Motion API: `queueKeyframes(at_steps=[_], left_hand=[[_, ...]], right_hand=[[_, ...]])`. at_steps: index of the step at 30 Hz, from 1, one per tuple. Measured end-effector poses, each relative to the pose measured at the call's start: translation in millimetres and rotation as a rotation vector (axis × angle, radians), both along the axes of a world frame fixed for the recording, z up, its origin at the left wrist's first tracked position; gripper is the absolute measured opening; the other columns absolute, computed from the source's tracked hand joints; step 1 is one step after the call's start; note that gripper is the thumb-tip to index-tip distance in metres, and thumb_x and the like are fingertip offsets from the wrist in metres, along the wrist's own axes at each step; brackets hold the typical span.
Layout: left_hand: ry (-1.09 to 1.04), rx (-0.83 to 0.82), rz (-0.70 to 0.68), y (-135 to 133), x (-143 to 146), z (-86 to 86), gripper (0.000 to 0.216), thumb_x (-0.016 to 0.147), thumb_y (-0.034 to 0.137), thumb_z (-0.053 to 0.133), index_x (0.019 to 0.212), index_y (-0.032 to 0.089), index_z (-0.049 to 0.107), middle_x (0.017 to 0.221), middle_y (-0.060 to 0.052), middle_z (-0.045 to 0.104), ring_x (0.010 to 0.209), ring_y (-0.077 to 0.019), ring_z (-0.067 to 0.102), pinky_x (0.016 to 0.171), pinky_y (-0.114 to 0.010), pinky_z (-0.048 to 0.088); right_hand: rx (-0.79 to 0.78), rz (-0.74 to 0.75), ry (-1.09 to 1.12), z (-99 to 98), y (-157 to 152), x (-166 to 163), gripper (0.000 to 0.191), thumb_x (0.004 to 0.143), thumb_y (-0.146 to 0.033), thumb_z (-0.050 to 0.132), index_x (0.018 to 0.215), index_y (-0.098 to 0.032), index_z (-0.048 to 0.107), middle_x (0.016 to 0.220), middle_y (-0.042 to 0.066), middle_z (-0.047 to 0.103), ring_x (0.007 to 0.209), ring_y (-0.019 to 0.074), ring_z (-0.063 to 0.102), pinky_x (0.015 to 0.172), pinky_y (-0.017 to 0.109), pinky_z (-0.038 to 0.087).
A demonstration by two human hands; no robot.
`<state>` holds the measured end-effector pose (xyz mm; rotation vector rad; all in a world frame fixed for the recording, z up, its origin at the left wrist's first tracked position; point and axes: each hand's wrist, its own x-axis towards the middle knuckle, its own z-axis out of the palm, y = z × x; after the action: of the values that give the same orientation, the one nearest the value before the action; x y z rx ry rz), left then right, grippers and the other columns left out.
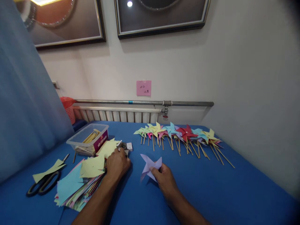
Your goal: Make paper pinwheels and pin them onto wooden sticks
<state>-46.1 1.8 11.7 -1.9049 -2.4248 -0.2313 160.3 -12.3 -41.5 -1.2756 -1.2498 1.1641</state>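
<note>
A lavender paper pinwheel (148, 165), its blades folded in to the centre, is pinched between the thumb and fingers of my right hand (164, 178) above the blue surface. No stick shows on it. My left hand (117, 162) reaches to a small open box (122, 145), its fingers bent together at the box; what they grip, if anything, is hidden. Beside that box lies a little white box (129, 147). Just left of my left hand are loose yellow paper pieces (108, 148) and a thick stack of coloured paper (70, 184).
Finished pinwheels on sticks (187, 132) lie in a row at the back right. A clear plastic tub (81, 137) with wooden sticks stands at the left. Black-handled scissors (48, 182) lie partly under a yellow scrap (50, 170). Metal pipes (140, 102) run along the wall.
</note>
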Motion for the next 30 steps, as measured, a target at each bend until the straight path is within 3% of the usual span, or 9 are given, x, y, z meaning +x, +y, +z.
queueKeyframes(at_steps=[12,18,22,26,30], left_hand=[[-0.022,-0.015,0.029,-3,3,4.1,0.039,0.1,0.036,0.046,0.124,0.014,0.068,0.127,-0.021,0.07,0.109,-0.0368,0.074,0.087,-0.046,0.055],[-0.008,0.006,0.025,-5,-4,9.6,0.053,0.101,0.056,0.048,0.125,0.015,0.07,0.127,-0.021,0.07,0.11,-0.0393,0.072,0.088,-0.048,0.055],[0.044,0.034,-0.027,-6,-7,12.0,0.038,0.104,0.039,0.046,0.12,0.019,0.075,0.122,-0.017,0.073,0.112,-0.0339,0.071,0.087,-0.042,0.053],[0.061,0.021,-0.069,-4,-10,10.6,0.039,0.106,0.029,0.04,0.116,0.021,0.077,0.122,-0.015,0.075,0.108,-0.031,0.072,0.089,-0.04,0.051],[0.102,-0.011,-0.109,-1,-13,8.4,0.039,0.105,0.023,0.041,0.114,0.022,0.078,0.121,-0.014,0.077,0.117,-0.031,0.069,0.094,-0.04,0.05]], right_hand=[[0.013,0.003,-0.02,3.3,0,0,0.031,0.07,-0.049,0.068,0.079,-0.02,0.071,0.067,0.0,0.066,0.063,0.0201,0.058,0.06,0.03,0.044],[0.004,0.002,0.001,1.1,1,0,0.028,0.07,-0.047,0.069,0.078,-0.02,0.07,0.066,-0.001,0.065,0.062,0.0201,0.058,0.059,0.03,0.044],[0.017,0.005,-0.011,0.5,0,0,0.028,0.071,-0.047,0.069,0.08,-0.02,0.071,0.067,0.0,0.067,0.064,0.0207,0.059,0.06,0.03,0.044],[0.009,0.002,-0.013,-0.6,1,1,0.03,0.071,-0.047,0.07,0.08,-0.019,0.072,0.068,0.001,0.068,0.064,0.0207,0.059,0.06,0.03,0.045],[0.014,0.001,-0.001,-1.4,2,0,0.029,0.071,-0.046,0.071,0.08,-0.019,0.072,0.067,0.0,0.067,0.064,0.0202,0.059,0.06,0.029,0.045]])
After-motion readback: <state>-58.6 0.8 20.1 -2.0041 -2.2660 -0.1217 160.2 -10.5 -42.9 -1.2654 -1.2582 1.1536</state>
